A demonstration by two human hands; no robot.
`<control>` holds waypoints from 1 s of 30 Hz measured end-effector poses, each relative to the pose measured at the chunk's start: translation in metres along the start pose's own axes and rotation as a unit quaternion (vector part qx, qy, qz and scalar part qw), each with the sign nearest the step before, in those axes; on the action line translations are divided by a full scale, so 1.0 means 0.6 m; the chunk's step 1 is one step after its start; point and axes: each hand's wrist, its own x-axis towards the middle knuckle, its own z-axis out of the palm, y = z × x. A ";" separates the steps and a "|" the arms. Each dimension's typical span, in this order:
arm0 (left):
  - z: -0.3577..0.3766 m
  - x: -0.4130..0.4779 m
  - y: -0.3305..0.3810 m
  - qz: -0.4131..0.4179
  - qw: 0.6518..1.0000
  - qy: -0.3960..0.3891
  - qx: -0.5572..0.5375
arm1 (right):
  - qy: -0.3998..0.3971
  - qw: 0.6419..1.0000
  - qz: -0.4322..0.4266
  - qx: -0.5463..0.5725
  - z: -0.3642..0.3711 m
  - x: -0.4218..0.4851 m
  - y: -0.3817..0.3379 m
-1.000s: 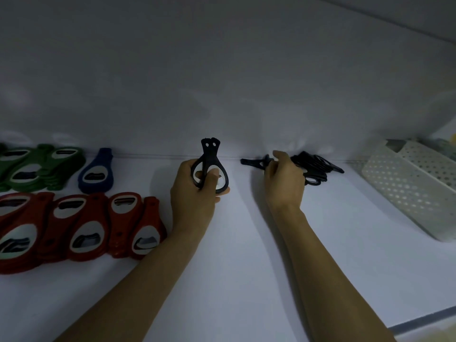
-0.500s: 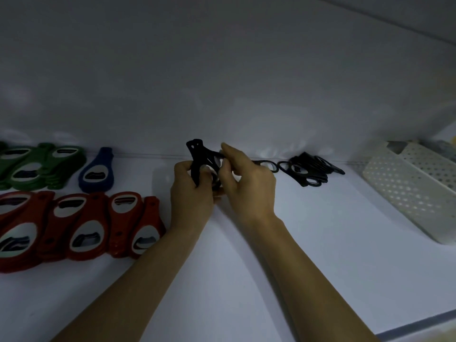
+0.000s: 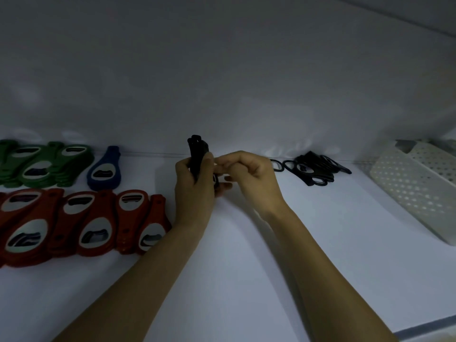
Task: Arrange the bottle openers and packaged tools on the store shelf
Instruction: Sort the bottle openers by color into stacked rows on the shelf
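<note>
Black opener stack (image 3: 197,156) held upright near the middle of the shelf's (image 3: 246,280) back edge.
The left hand (image 3: 193,193) grips the stack, edge-on to the camera. The right hand (image 3: 251,176) is curled just beside it; whether it pinches anything cannot be told. Loose black openers (image 3: 313,170) lie at the back right. Red openers (image 3: 81,223), green openers (image 3: 42,164) and a blue opener (image 3: 104,171) lie toward the left edge.

Red bottle openers (image 3: 81,225), green bottle openers (image 3: 42,164), one blue opener (image 3: 104,172), black openers (image 3: 313,169), white perforated basket (image 3: 414,191)
</note>
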 end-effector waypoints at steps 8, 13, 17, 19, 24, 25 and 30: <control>-0.004 0.004 -0.023 0.030 0.994 -0.045 0.090 | 0.092 0.836 0.092 -0.533 -0.073 0.027 0.094; -0.003 0.004 -0.027 0.040 0.990 -0.060 0.119 | 0.149 0.810 0.075 -0.562 -0.078 0.027 0.092; -0.001 0.002 -0.029 0.038 0.989 -0.071 0.120 | 0.119 0.804 0.111 -0.572 -0.079 0.023 0.088; -0.001 0.002 -0.030 0.040 0.988 -0.073 0.127 | 0.110 0.788 0.110 -0.596 -0.076 0.023 0.087; -0.001 0.001 -0.028 0.054 0.987 -0.073 0.129 | 0.115 0.902 0.184 -0.373 -0.078 0.025 0.069; -0.002 0.001 -0.028 0.057 0.987 -0.073 0.129 | 0.108 0.911 0.185 -0.351 -0.076 0.024 0.065; -0.005 0.003 -0.033 0.059 0.988 -0.063 0.125 | 0.210 0.963 0.161 -0.058 -0.062 0.021 0.035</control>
